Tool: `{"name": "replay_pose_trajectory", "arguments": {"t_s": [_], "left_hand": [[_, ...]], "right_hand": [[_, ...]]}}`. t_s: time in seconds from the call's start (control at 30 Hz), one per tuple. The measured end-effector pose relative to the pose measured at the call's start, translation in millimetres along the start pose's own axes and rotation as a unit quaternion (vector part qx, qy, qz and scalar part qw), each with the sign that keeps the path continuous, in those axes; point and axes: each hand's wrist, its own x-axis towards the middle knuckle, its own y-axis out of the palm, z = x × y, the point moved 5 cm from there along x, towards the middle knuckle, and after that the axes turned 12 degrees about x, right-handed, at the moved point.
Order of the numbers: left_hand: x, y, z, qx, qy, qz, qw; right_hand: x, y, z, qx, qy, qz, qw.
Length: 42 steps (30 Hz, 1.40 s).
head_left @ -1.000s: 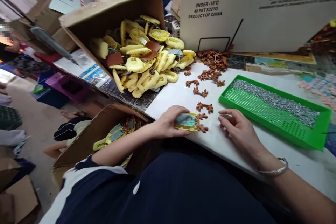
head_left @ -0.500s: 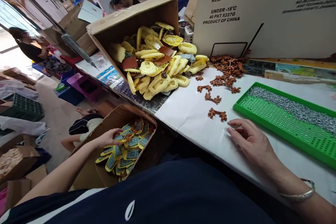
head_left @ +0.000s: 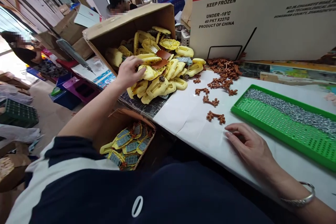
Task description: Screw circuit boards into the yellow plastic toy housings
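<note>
My left hand (head_left: 129,72) is over the near left side of a heap of yellow plastic shells (head_left: 157,87), its fingers spread and slightly bent. No shell is plainly gripped in it; whether the fingertips touch one I cannot tell. The heap spills from a tipped cardboard box (head_left: 126,17). On the white tabletop (head_left: 181,112) rests my right hand (head_left: 249,145), fingers loosely curved, thumb apart, nothing between them. Just beyond it lies a brown antler-shaped piece (head_left: 215,117), the nearest of a short row leading to a pile of brown pieces (head_left: 224,70).
A green perforated tray (head_left: 275,129) holding small screws (head_left: 288,106) lies right of my right hand. Below the table edge, an open carton (head_left: 148,147) contains yellow-and-grey assemblies (head_left: 123,140). A power screwdriver (head_left: 70,52) hangs at left. A printed carton (head_left: 236,38) stands behind. Two people are in the background.
My left hand has risen from the lower carton to the yellow shells in the tipped box. My right hand stays on the tabletop. The view has shifted slightly.
</note>
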Motion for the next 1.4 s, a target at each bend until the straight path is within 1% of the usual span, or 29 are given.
{"name": "replay_pose_trajectory", "arguments": {"t_s": [0.07, 0.1, 0.17, 0.23, 0.27, 0.33, 0.43, 0.57, 0.67, 0.77, 0.87, 0.97, 1.03, 1.07, 1.17, 1.23, 1.27, 1.33, 1.4], "left_hand": [[34.4, 19.2, -7.6, 0.022, 0.010, -0.008, 1.000], [47.6, 29.1, -9.3, 0.032, 0.010, -0.009, 0.999], [66.3, 46.1, -9.5, 0.055, 0.005, -0.001, 0.998], [75.7, 57.8, -8.0, 0.094, -0.002, 0.025, 0.995], [77.6, 60.7, -7.5, 0.113, -0.004, 0.039, 0.993], [77.8, 60.4, -7.8, 0.135, -0.002, 0.053, 0.989], [76.8, 50.2, -9.3, 0.135, 0.006, 0.035, 0.990], [82.4, 34.5, -4.2, 0.091, -0.016, -0.016, 0.996], [82.6, 19.4, -10.0, 0.059, -0.001, -0.053, 0.997], [70.7, -4.3, -34.5, 0.068, 0.044, -0.074, 0.994], [51.8, -32.7, -72.8, 0.082, 0.096, -0.087, 0.988], [34.9, -54.7, -112.0, 0.056, 0.119, -0.083, 0.988], [25.3, -63.7, -136.7, 0.003, 0.133, -0.087, 0.987], [20.5, -66.4, -149.2, -0.031, 0.147, -0.092, 0.984], [4.3, -68.8, -186.5, -0.145, 0.214, -0.105, 0.960], [-5.9, -64.7, -207.0, -0.227, 0.232, -0.091, 0.942], [-10.1, -60.2, -214.9, -0.272, 0.221, -0.072, 0.934], [-17.5, -46.0, -227.3, -0.356, 0.179, -0.023, 0.917], [-24.9, -26.1, -237.8, -0.424, 0.137, 0.038, 0.895]], "right_hand": [[-0.6, 0.4, 2.1, -0.002, -0.006, 0.008, 1.000], [-0.7, 0.5, 3.1, -0.003, -0.008, 0.011, 1.000], [-0.7, 0.6, 4.8, -0.004, -0.014, 0.016, 1.000], [-0.4, 0.5, 6.3, -0.003, -0.021, 0.021, 1.000], [-0.2, 0.6, 6.8, -0.001, -0.023, 0.025, 0.999], [-0.1, 0.6, 7.3, 0.004, -0.025, 0.031, 0.999], [-0.3, 0.8, 6.6, 0.006, -0.019, 0.031, 0.999], [-0.3, 2.2, 5.0, 0.009, -0.012, 0.033, 0.999], [0.0, 0.9, 6.0, 0.027, -0.011, 0.028, 0.999], [0.4, -1.7, 10.8, 0.055, -0.012, 0.024, 0.998], [1.5, -1.9, 18.4, 0.082, -0.003, 0.030, 0.996], [3.9, 4.7, 26.1, 0.123, 0.024, 0.052, 0.991], [4.6, 14.6, 28.8, 0.195, 0.071, 0.087, 0.974], [4.0, 20.3, 29.8, 0.247, 0.101, 0.105, 0.958], [-2.1, 32.4, 33.5, 0.408, 0.175, 0.134, 0.886], [-9.5, 32.0, 35.0, 0.481, 0.202, 0.131, 0.843], [-14.1, 29.7, 34.7, 0.507, 0.214, 0.126, 0.826], [-24.7, 21.8, 30.8, 0.537, 0.241, 0.111, 0.801], [-35.4, 11.5, 22.8, 0.545, 0.269, 0.082, 0.790]]}}
